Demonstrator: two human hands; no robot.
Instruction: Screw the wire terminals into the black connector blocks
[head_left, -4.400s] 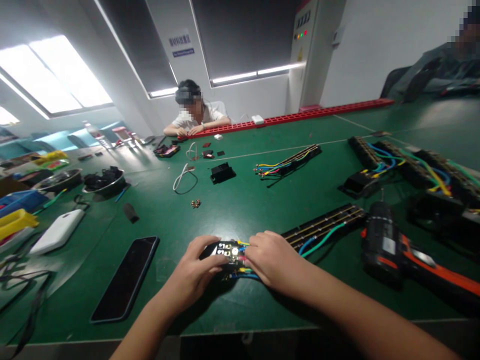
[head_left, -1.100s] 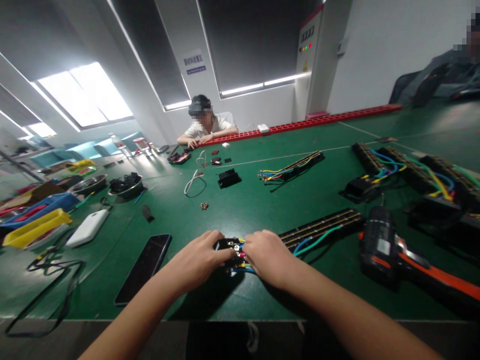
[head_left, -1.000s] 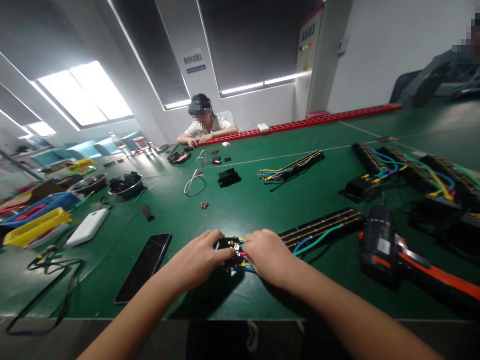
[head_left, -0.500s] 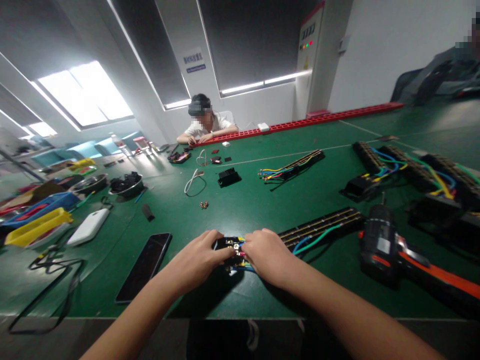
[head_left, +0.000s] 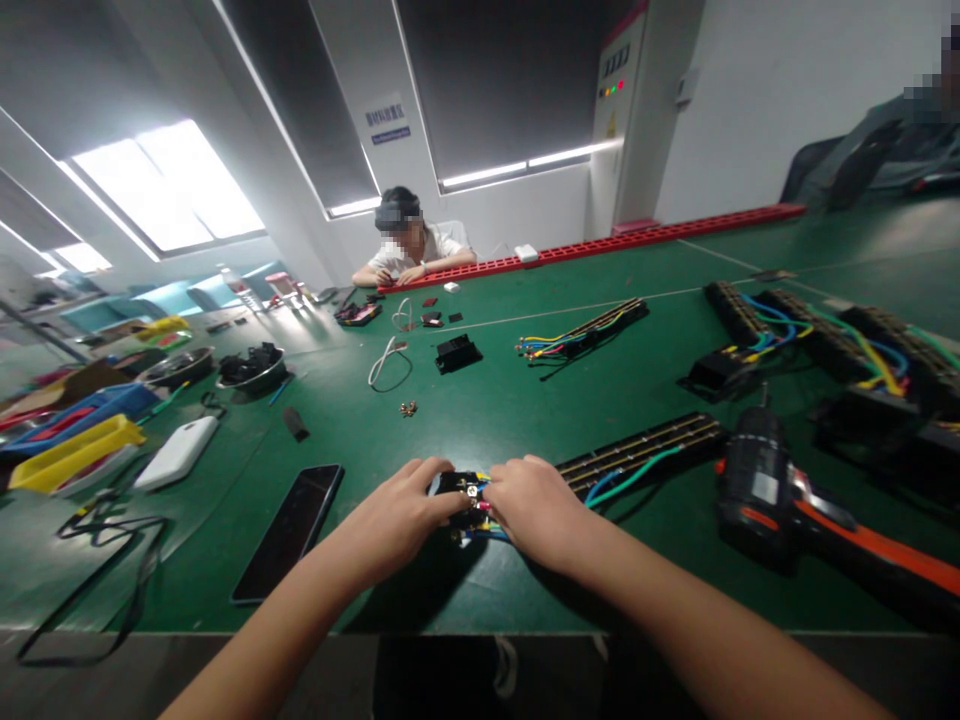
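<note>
Between my hands, near the front edge of the table, is a small black part with metal screw terminals point(head_left: 471, 491) and coloured wires. My left hand point(head_left: 397, 515) is closed on its left side, thumb across the near face. From the right, my right hand point(head_left: 536, 510) is curled with its fingertips pinched at the wire ends against the terminals; exactly which wire it holds is hidden. Blue and green wires run from there to a long black power-strip body with brass rails point(head_left: 649, 450), lying to the right behind my right hand.
A cordless screwdriver point(head_left: 761, 490) lies at right, with several wired strips point(head_left: 817, 335) beyond it. At left are a dark phone point(head_left: 289, 535), a white phone-like device point(head_left: 178, 453) and parts trays point(head_left: 82, 452). Small screws point(head_left: 408, 409) and a black housing point(head_left: 458, 353) lie ahead. A person sits opposite.
</note>
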